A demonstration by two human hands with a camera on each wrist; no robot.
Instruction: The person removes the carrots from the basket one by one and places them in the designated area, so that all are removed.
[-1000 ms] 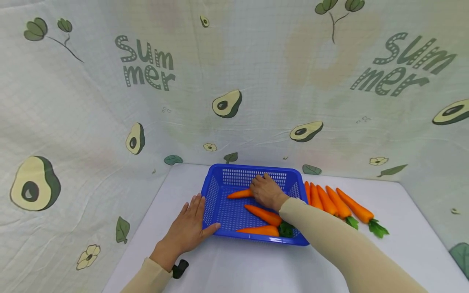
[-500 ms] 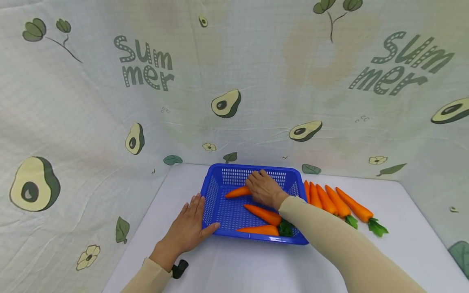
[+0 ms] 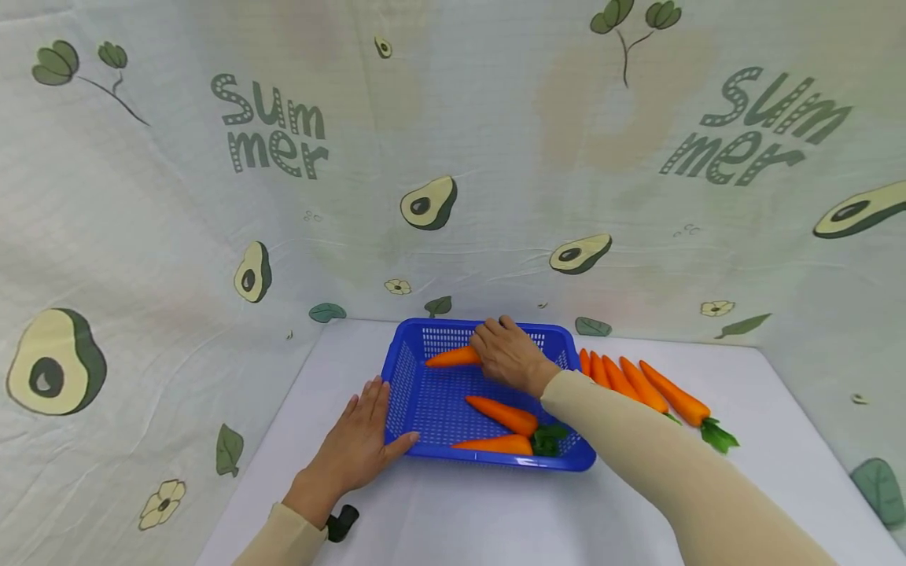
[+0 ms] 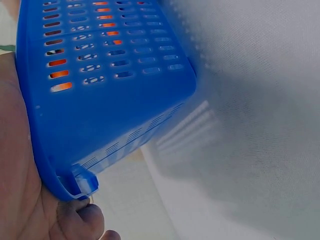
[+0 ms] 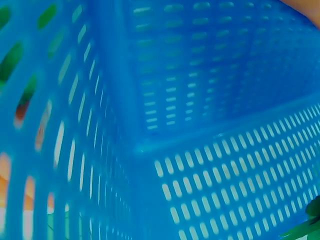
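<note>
A blue perforated plastic basket (image 3: 488,457) stands on the white table. Inside it, near the back wall, my right hand (image 3: 511,355) grips an orange carrot (image 3: 451,358); its tip points left and its thick end is hidden under the hand. Two more carrots, an upper one (image 3: 504,415) and a lower one (image 3: 495,445), lie at the front right of the basket with green tops. Fingers extended, my left hand (image 3: 357,440) rests against the basket's left side, thumb at the front corner. In the left wrist view the palm lies along the blue rim (image 4: 32,135).
Right of the basket, several carrots (image 3: 675,393) lie side by side on the table (image 3: 439,519), partly behind my right sleeve (image 3: 637,440). A printed cloth (image 3: 495,141) hangs behind and at the sides. A black strap piece (image 3: 343,523) shows at my left wrist.
My right hand has shifted left and toward the back wall of the basket, taking the carrot with it. My left hand stays at the basket's side. The head view has shifted slightly.
</note>
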